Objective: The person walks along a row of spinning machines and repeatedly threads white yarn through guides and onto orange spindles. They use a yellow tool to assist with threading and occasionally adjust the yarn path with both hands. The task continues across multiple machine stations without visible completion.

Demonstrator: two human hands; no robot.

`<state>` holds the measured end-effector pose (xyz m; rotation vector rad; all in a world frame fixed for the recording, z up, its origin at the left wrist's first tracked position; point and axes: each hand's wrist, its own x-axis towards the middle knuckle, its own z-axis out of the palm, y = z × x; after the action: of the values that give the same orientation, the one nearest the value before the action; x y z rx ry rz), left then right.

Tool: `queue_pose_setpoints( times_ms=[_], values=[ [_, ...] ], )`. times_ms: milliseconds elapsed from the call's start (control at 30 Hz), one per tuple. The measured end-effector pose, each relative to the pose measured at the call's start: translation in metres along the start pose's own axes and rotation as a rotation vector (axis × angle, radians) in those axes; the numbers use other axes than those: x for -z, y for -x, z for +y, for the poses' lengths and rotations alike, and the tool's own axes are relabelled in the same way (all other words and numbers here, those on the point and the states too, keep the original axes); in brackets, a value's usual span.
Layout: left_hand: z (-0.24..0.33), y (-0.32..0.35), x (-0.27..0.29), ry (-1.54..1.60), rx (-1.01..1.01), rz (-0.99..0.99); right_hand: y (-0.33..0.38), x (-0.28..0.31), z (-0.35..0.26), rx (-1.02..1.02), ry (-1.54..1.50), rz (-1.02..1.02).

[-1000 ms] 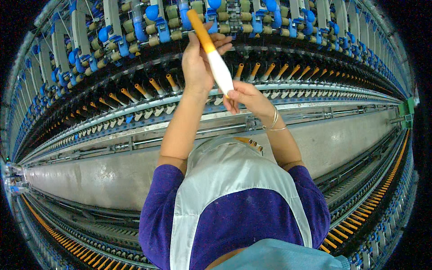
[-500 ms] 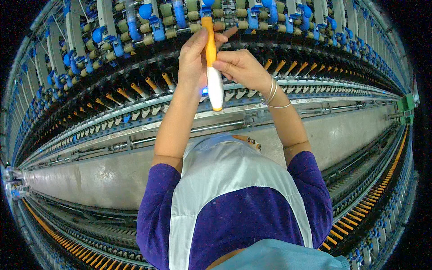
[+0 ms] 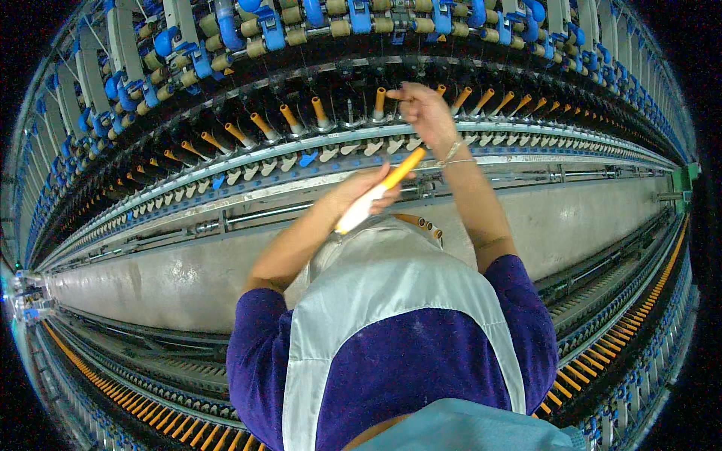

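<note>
I'd judge the bobbin (image 3: 368, 203) light: a slim orange tube, probably stiff plastic, with white yarn wound over its lower part. The tube should take a firm grip without bending. The yarn looks smooth and softer, so I'd expect it to scuff, or its windings to slip, under a hard squeeze. My choice of hold would be the bare orange length, or a loose wrap near where the yarn begins.

The left hand (image 3: 366, 186) is closed around it about mid-length, thumb on one side and fingers curled on the other. The bobbin lies aslant in that grip, orange end up and to the right, near the right wrist, and white end down to the left, by the top of the pale apron (image 3: 391, 259).

The right hand (image 3: 426, 113) is apart from the left, farther forward at the row of spindles. Its forefinger reaches to the top of a standing orange tube (image 3: 380, 102); I can't tell whether it touches, or whether the fingers pinch a thread. Just left of that tube stands a bare spindle (image 3: 349, 113).
</note>
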<state>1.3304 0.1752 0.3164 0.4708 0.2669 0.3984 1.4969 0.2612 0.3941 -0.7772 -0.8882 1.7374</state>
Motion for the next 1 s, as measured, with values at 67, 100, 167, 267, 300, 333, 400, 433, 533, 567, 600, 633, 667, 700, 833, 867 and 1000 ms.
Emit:
queue_pose_setpoints(
  times_ms=[67, 100, 167, 267, 300, 333, 400, 433, 533, 567, 600, 633, 667, 700, 833, 867, 1000],
  values=[
    [0.027, 0.042, 0.000, -0.311, 0.053, 0.101, 0.002, 0.030, 0.001, -0.020, 0.469, 0.074],
    [0.039, 0.058, 0.001, -0.548, 0.031, 0.109, 0.008, 0.040, 0.013, -0.160, 0.718, -0.120],
    [0.060, 0.084, 0.011, -1.043, 0.137, 0.288, 0.015, 0.059, 0.044, -0.321, 1.113, -0.645],
    [0.074, 0.134, 0.038, -1.897, 0.155, 0.549, 0.010, 0.082, 0.077, -0.098, 0.641, -0.309],
    [0.074, 0.157, 0.049, -1.961, 0.230, 0.696, 0.006, 0.087, 0.082, -0.030, 0.358, -0.084],
    [0.073, 0.183, 0.062, -2.021, 0.308, 0.847, 0.003, 0.088, 0.089, 0.122, 0.489, 0.043],
    [0.067, 0.242, 0.089, -2.014, 0.170, 1.071, -0.006, 0.084, 0.098, 0.382, 0.732, 0.146],
    [0.062, 0.269, 0.104, -1.982, 0.171, 1.190, -0.010, 0.078, 0.105, 0.417, 0.881, 0.161],
    [0.041, 0.327, 0.145, -1.905, 0.007, 1.445, -0.024, 0.049, 0.137, 0.446, 1.322, 0.196],
    [0.033, 0.335, 0.157, -1.850, -0.029, 1.554, -0.032, 0.041, 0.149, 0.399, 1.487, 0.199],
    [0.024, 0.339, 0.167, -1.813, -0.168, 1.608, -0.042, 0.037, 0.157, 0.393, 1.576, 0.247],
    [0.016, 0.337, 0.176, -1.738, -0.251, 1.708, -0.052, 0.033, 0.165, 0.345, 1.683, 0.291],
    [0.009, 0.332, 0.182, -1.663, -0.316, 1.792, -0.062, 0.032, 0.171, 0.394, 1.767, 0.327],
    [0.003, 0.325, 0.186, -1.531, -0.432, 1.789, -0.071, 0.031, 0.177, 0.280, 1.831, 0.331],
    [-0.009, 0.295, 0.189, -1.051, -0.667, 1.714, -0.089, 0.023, 0.186, 0.213, 1.901, 0.330],
    [-0.008, 0.291, 0.186, -1.028, -0.681, 1.712, -0.086, 0.021, 0.184, 0.185, 1.883, 0.323],
    [0.002, 0.300, 0.168, -0.793, -0.737, 1.552, -0.053, 0.026, 0.148, -0.029, 1.777, 0.054]
  ],
)
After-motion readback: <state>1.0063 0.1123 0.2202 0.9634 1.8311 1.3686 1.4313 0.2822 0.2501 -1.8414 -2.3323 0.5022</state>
